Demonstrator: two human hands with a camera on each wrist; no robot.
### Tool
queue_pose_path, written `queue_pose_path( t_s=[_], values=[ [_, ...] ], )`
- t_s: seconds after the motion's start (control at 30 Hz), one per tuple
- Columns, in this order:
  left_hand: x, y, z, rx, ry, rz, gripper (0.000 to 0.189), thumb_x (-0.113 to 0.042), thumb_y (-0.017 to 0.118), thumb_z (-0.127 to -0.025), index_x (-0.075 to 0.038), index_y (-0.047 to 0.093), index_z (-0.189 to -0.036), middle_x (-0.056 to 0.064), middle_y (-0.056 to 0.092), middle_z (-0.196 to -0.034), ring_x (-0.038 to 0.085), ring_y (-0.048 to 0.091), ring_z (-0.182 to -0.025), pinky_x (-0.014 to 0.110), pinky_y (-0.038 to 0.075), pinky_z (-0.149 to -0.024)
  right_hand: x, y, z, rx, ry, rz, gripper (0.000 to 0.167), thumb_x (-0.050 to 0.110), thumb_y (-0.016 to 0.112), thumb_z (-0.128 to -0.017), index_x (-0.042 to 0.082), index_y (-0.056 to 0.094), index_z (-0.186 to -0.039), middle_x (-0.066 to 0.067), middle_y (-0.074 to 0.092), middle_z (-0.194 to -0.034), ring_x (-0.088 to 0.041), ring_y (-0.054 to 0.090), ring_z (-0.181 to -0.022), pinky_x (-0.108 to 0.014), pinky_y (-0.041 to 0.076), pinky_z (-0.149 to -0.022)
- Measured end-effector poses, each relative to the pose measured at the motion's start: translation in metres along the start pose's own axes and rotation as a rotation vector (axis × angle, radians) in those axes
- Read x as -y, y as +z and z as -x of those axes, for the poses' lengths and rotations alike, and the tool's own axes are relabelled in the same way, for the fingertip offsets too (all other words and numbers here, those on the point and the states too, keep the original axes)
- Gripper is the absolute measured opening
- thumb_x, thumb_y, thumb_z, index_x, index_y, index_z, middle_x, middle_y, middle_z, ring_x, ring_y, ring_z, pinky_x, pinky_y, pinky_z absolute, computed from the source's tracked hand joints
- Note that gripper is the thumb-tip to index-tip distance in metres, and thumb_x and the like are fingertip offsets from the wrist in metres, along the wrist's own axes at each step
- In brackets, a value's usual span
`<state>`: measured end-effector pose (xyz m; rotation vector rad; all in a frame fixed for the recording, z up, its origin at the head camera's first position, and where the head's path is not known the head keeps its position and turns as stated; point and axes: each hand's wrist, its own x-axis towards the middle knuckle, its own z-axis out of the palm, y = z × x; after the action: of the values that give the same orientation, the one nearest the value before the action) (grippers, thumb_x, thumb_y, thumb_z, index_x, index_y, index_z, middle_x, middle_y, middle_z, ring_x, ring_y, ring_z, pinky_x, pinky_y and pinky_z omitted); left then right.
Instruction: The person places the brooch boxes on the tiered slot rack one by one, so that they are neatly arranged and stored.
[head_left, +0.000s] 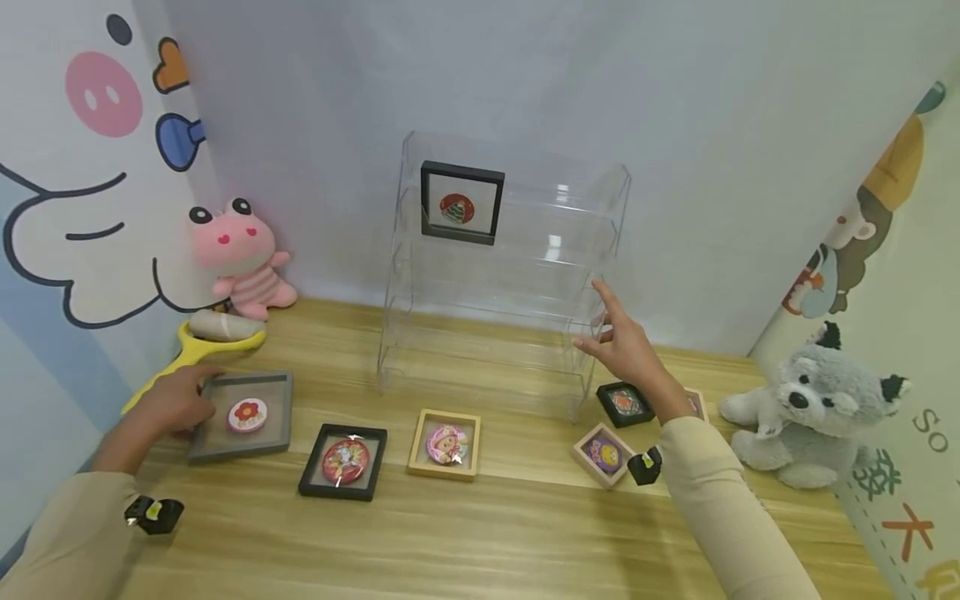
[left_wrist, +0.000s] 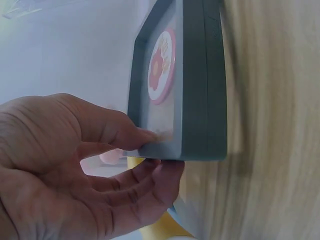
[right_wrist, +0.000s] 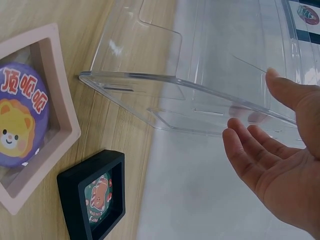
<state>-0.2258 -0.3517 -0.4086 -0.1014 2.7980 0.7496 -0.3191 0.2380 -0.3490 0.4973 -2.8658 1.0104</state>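
Note:
My left hand (head_left: pixel 171 403) pinches the left edge of a grey square display frame (left_wrist: pixel 202 100), thumb on its face and fingers behind the rim. Inside the frame is a white and pink badge (head_left: pixel 247 414) with a red flower. At the right side of a clear acrylic tiered rack (head_left: pixel 517 292), my right hand (head_left: pixel 626 346) holds nothing, its thumb and fingers spread apart. In the right wrist view, fingertips (right_wrist: pixel 235 135) lie close to the rack's side panel; contact is hard to tell. A black frame with a Christmas-tree badge (head_left: pixel 457 208) stands on an upper tier.
On the wooden table lie a black frame (head_left: pixel 343 462), a light wooden frame (head_left: pixel 445 444), a pinkish frame (head_left: pixel 602 455) and a small black frame (head_left: pixel 626 403). A pink plush frog (head_left: pixel 243 258) and yellow-handled roller (head_left: pixel 195 346) sit left, a grey plush dog (head_left: pixel 813 412) right.

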Motion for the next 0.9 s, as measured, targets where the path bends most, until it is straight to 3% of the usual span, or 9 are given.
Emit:
queue_pose_path(
  t_s=[0.17,0.4,0.67,0.9],
  values=[
    [-0.006,-0.003,-0.001,-0.051,0.083,0.008,0.067,0.002,0.056,-0.076,0.011,0.038,-0.140,0.024,0.049,-0.089,0.031,0.053,-0.073,0.035,0.051,-0.055,0.001,-0.002,0.001,-0.002,-0.004,-0.002,0.091,0.015,0.069,-0.094,0.019,0.008,-0.161,-0.030,0.052,-0.127,-0.048,0.065,-0.108,-0.054,0.057,-0.081],
    [-0.020,-0.006,-0.005,-0.059,0.213,0.127,0.064,0.004,0.061,-0.085,0.011,0.035,-0.143,0.043,0.050,-0.113,0.044,0.061,-0.092,0.039,0.060,-0.059,0.000,-0.004,0.002,-0.010,-0.014,-0.004,0.090,0.016,0.069,-0.094,0.018,0.008,-0.161,-0.030,0.053,-0.125,-0.048,0.065,-0.108,-0.053,0.057,-0.082],
    [-0.038,-0.009,-0.008,-0.084,0.328,0.170,0.062,0.006,0.062,-0.087,0.008,0.037,-0.144,0.037,0.046,-0.115,0.041,0.062,-0.092,0.035,0.060,-0.059,-0.003,-0.004,0.002,-0.017,-0.011,-0.015,0.091,0.016,0.070,-0.094,0.020,0.009,-0.161,-0.030,0.053,-0.125,-0.048,0.065,-0.107,-0.051,0.058,-0.079],
    [-0.052,-0.022,-0.011,-0.099,0.403,0.173,0.065,0.006,0.065,-0.088,0.005,0.037,-0.147,0.034,0.048,-0.118,0.039,0.063,-0.094,0.035,0.060,-0.061,-0.004,0.001,0.002,-0.017,-0.015,-0.025,0.092,0.017,0.071,-0.093,0.021,0.009,-0.161,-0.031,0.054,-0.125,-0.047,0.065,-0.106,-0.049,0.059,-0.077]
  ],
)
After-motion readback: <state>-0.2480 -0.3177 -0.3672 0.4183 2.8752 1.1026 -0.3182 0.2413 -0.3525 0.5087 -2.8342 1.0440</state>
